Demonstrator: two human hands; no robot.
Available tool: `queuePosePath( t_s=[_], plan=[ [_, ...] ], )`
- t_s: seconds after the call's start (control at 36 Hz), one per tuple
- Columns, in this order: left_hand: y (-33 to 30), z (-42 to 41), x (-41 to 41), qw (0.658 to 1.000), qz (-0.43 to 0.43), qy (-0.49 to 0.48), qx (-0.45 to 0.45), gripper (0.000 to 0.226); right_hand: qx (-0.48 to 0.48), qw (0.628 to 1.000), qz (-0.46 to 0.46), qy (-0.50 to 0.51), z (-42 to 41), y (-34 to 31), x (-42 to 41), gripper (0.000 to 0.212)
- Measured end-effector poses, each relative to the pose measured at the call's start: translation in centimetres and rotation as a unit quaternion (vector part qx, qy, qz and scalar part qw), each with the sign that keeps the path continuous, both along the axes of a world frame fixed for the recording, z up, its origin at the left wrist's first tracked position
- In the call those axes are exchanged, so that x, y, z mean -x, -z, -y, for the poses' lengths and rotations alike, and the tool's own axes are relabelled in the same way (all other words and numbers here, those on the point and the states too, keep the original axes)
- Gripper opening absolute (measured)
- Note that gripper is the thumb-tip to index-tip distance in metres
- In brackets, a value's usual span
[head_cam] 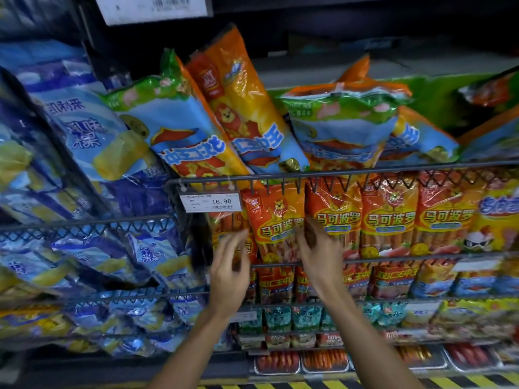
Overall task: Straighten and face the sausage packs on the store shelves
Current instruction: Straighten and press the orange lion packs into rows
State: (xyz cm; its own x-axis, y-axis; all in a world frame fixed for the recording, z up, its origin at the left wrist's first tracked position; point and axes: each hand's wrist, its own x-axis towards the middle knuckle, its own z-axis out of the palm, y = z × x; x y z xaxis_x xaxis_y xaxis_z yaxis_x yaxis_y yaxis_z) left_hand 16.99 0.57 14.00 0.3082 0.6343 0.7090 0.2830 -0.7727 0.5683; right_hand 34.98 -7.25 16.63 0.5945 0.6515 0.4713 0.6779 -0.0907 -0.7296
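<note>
Orange sausage pack [276, 223] upright in middle wire rack [337, 175], between both hands. Right hand [316, 248] fingers grasp its right edge; left hand [230, 262] released, fingers spread — just beside left edge. Price tag [210, 202] clipped on rack rail; top rack holds leaning packs [247, 108].

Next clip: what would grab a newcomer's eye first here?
Two bare hands at centre: the left hand and right hand flank an orange sausage pack on the middle wire shelf. Above, tilted blue-and-orange packs slump against the top rail, beside a 16.90 price tag.
</note>
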Motion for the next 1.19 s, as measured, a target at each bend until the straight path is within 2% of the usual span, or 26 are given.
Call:
queuePosePath(
  t_s=[0.11, 0.31, 0.47, 0.56, 0.64, 0.72, 0.78, 0.83, 0.92, 1.0, 1.06, 1.11, 1.19],
  plan=[
    [0.0, 2.2, -1.6, 0.991, 0.012, 0.018, 0.129, 0.048, 0.009, 1.000, -0.006, -0.011, 0.6, 1.4, 0.0, 0.043],
    [0.7, 2.4, -2.5, 0.982, -0.019, -0.038, 0.182, 0.053, -0.015, 0.999, -0.029, 0.001, 0.5, 1.7, -0.7, 0.035],
    [-1.2, 1.1, -3.6, 0.985, 0.059, -0.065, 0.147, 0.031, 0.003, 0.998, -0.056, -0.014, 1.3, 0.2, -2.0, 0.025],
    [-2.0, 0.2, -4.4, 0.987, 0.060, -0.059, 0.139, 0.030, 0.017, 0.997, -0.071, -0.019, 1.9, -0.6, -2.5, 0.025],
    [-2.0, -0.1, -4.7, 0.989, 0.032, -0.069, 0.128, 0.029, 0.048, 0.998, -0.037, -0.034, 1.8, -1.1, -2.7, 0.018],
    [-1.5, -0.3, -4.2, 0.990, 0.041, -0.057, 0.119, 0.029, 0.061, 0.998, -0.013, -0.026, 1.8, -1.0, -2.4, 0.021],
    [-1.1, -0.4, -4.0, 0.993, 0.052, -0.052, 0.095, 0.029, 0.041, 0.999, -0.015, -0.011, 2.1, -0.1, -2.1, 0.027],
    [-0.8, -0.4, -3.9, 0.997, 0.047, -0.046, 0.049, 0.030, -0.018, 1.000, -0.008, 0.003, 2.5, 0.8, -1.9, 0.033],
    [-0.4, -0.5, -3.9, 0.998, -0.005, -0.010, -0.067, 0.036, -0.075, 0.994, 0.080, -0.003, 2.7, 1.9, -1.9, 0.036],
    [-0.8, -0.2, -4.6, 0.978, -0.101, 0.071, -0.167, 0.044, -0.057, 0.990, 0.132, -0.013, 2.6, 2.4, -2.1, 0.042],
    [-1.0, 0.1, -5.5, 0.960, -0.190, 0.093, -0.182, 0.054, -0.019, 0.990, 0.139, -0.008, 2.4, 2.4, -2.3, 0.049],
    [-0.9, 0.0, -6.3, 0.936, -0.286, 0.075, -0.189, 0.064, 0.030, 0.983, 0.178, -0.009, 2.3, 2.5, -2.7, 0.054],
    [-0.5, -0.8, -6.4, 0.914, -0.355, 0.030, -0.194, 0.068, 0.078, 0.969, 0.233, -0.015, 2.5, 3.0, -3.6, 0.060]
  ],
)
